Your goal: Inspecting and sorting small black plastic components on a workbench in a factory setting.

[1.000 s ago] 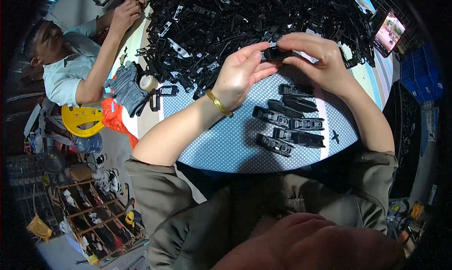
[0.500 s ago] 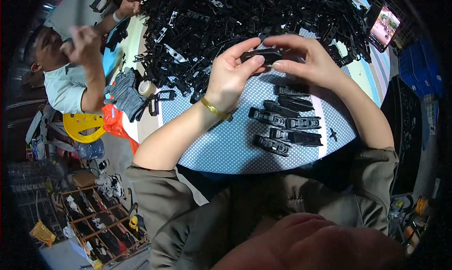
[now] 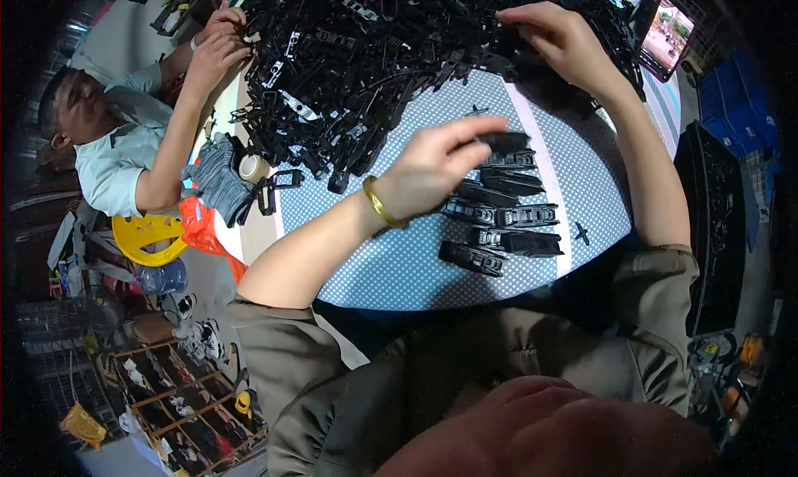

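Note:
My left hand [image 3: 432,165], with a gold bracelet at its wrist, is slightly blurred over the table. Its thumb and fingers close around the near end of a dark plastic part [image 3: 509,143], at the far end of a group of similar pieces. Several long black plastic parts [image 3: 529,217] with moulded frames lie side by side there, just right of the hand. Farther off, my right hand [image 3: 565,44] reaches to the right edge of a large heap of black plastic parts [image 3: 357,53]. Its fingers are curved and apart, with dark pieces below them.
A small black cross-shaped piece [image 3: 582,233] lies near the table's front edge. At left are a grey glove [image 3: 220,177], a tape roll [image 3: 253,168] and a co-worker [image 3: 125,157] with both hands by the heap. A lit screen [image 3: 667,38] stands at the right.
My hands have parted from around a black part. The left came down and nearer with a part to the group; the right moved away to the heap. The co-worker's raised hand lowered to the table.

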The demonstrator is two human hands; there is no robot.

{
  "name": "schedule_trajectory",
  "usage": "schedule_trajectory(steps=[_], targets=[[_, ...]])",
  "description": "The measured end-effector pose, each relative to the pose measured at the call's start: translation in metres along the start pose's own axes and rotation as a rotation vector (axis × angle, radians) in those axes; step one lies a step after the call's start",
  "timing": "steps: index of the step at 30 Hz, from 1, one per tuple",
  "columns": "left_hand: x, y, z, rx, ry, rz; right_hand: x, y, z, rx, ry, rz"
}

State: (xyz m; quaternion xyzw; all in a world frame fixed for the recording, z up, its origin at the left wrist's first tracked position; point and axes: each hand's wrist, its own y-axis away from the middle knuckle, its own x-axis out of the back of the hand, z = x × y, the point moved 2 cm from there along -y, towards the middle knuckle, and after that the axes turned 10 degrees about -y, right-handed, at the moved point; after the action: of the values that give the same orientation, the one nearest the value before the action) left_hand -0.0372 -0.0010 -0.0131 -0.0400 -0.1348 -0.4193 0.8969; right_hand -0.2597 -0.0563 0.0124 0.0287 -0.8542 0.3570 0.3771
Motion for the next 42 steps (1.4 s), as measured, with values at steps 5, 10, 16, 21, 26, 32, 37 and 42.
schedule_trajectory(steps=[5, 10, 16, 21, 26, 32, 37, 42], targets=[[-0.004, 0.003, 0.002, -0.436, -0.356, -0.14, -0.026, 0.001, 0.012, 0.19, 0.31, -0.153], [0.0, 0.003, 0.004, -0.194, -0.133, -0.182, -0.025, -0.002, 0.004, 0.148, 0.279, -0.14], [0.021, -0.016, -0.004, -0.451, -0.991, 0.555, -0.056, 0.009, -0.042, 0.136, -0.061, -0.231], [0.024, -0.02, -0.011, -0.444, -1.0, 0.384, -0.042, 0.01, -0.038, 0.127, 0.01, -0.217], [0.026, -0.011, -0.007, -0.369, -0.97, 0.379, 0.015, 0.006, -0.01, -0.232, -0.044, -0.088], [0.031, -0.009, -0.004, -0.35, -0.968, 0.248, 0.05, 0.024, 0.006, -0.266, -0.056, -0.278], [0.028, -0.002, 0.002, -0.363, -1.254, 0.386, 0.03, 0.025, -0.004, -0.183, 0.164, -0.312], [0.026, -0.001, 0.006, -0.439, -0.978, 0.47, 0.025, 0.016, -0.005, -0.167, 0.35, -0.205]])
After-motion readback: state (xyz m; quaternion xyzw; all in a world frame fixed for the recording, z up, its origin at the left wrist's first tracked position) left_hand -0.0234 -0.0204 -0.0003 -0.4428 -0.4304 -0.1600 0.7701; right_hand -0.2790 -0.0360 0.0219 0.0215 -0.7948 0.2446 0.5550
